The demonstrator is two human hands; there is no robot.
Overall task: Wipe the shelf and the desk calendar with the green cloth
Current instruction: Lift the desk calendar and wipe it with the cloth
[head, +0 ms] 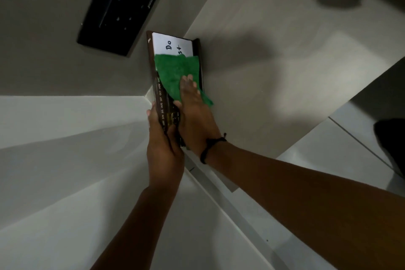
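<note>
Pressing flat with its fingers spread, the right hand [192, 105] pins the green cloth [178, 75] against the face of the desk calendar [157, 94]; it does not curl round the cloth, so palm and fingers lie open upon it. The left hand [163, 138] is closed around the calendar's near end, thumb on one side and fingers wrapped beneath, where they are hidden from sight. A dark cord bracelet [211, 146] circles the right wrist.

The calendar is a dark brown frame held up in the air, edge-on to the camera. Along its left rail runs a strip of month names, readable from MAY to about DEC; the earlier months are covered by the left hand. Beyond the cloth, a white card [173, 45] shows handwritten letters, "Do" and part of a second word, the rest lying under the cloth. One corner of the cloth hangs off the calendar's right side.

Behind, a black wall panel [122, 6] carries a pale mark too dim to read. Pale shelf boards [241, 94] meet at angles around the hands, and shadow blurs their joints. The dim light makes the dark shape at the far right edge hard to identify.
</note>
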